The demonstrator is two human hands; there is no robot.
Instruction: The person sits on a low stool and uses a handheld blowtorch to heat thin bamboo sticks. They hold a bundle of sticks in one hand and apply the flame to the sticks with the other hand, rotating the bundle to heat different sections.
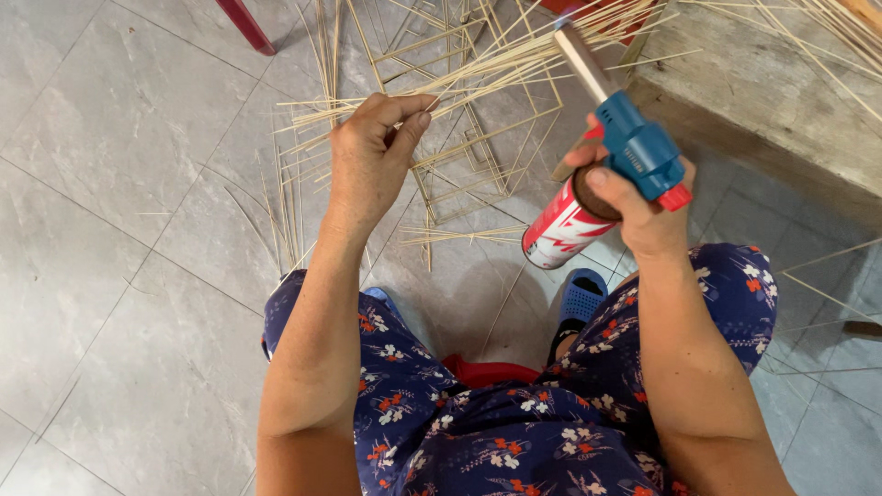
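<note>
With the left hand [372, 152] pinched shut on the fanned bundle of thin pale bamboo sticks [478, 69] above the grey tiled floor [119, 184], and the right hand [638, 207] clenched around the blue-headed, red-and-white gas torch canister [597, 174], whose metal nozzle points into the bundle, prolonged heating would likely char or ignite the sticks, and a drifting nozzle could burn the left fingers.

home craft workshop | grey floor tiles [110, 184] | strewn bamboo sticks [294, 184] | stick frames [469, 156] | rough wooden bench [763, 83]

The top edge cuts off the far ends of the bamboo sticks [478, 69] and the red chair leg [246, 25]. The right hand [643, 207] hides the gas canister's [562, 230] top. The wooden desk [772, 92] runs out of frame at right.
</note>
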